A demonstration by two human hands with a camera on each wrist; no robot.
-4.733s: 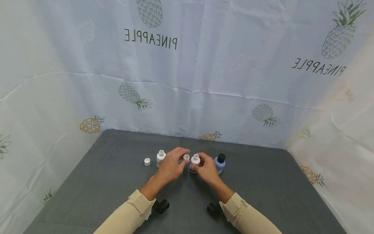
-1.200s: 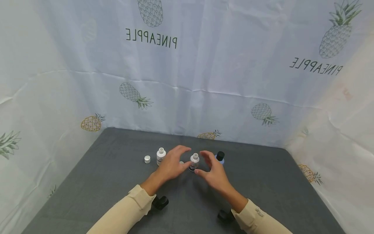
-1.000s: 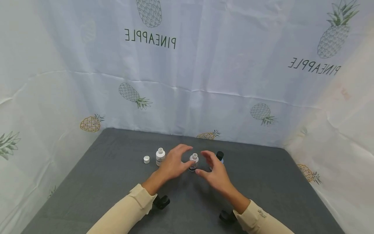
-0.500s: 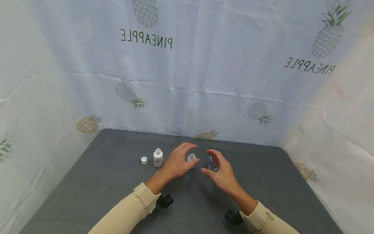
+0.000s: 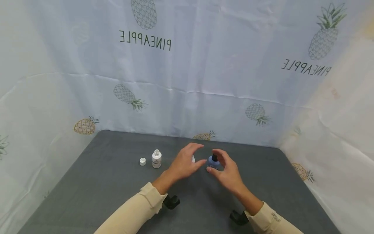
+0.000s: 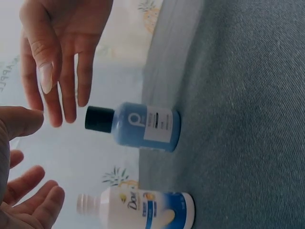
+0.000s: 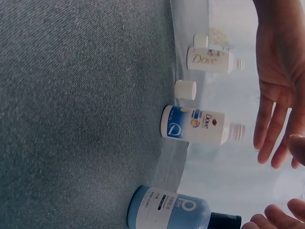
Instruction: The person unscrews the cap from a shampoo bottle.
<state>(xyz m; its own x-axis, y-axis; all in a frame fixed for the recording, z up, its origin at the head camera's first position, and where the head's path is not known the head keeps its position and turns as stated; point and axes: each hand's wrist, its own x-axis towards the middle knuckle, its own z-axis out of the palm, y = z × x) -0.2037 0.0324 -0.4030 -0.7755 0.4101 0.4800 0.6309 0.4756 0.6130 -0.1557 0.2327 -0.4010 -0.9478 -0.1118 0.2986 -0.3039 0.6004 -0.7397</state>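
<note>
A blue bottle with a black cap (image 5: 214, 158) stands upright on the grey table; its body (image 6: 147, 126) shows a white label in the left wrist view. My right hand (image 5: 229, 172) is just to its right, fingers spread and curved; both wrist views show a gap between fingertips and cap. My left hand (image 5: 184, 164) is held with thumb and fingers apart, holding nothing. Mostly hidden behind it in the head view is an uncapped white-and-blue Dove bottle (image 7: 195, 125). That bottle's neighbour is a loose white cap (image 7: 185, 89), which the left hand hides in the head view.
Farther left stands another uncapped white Dove bottle (image 5: 156, 160), with a white cap (image 5: 142, 161) lying beside it. A pineapple-print curtain (image 5: 187, 71) hangs around the back and sides of the table (image 5: 117, 182).
Earlier the left hand held a cap and the right hand the white-and-blue bottle; both were let go. Since then both hands have moved right, the right one to the blue bottle.
</note>
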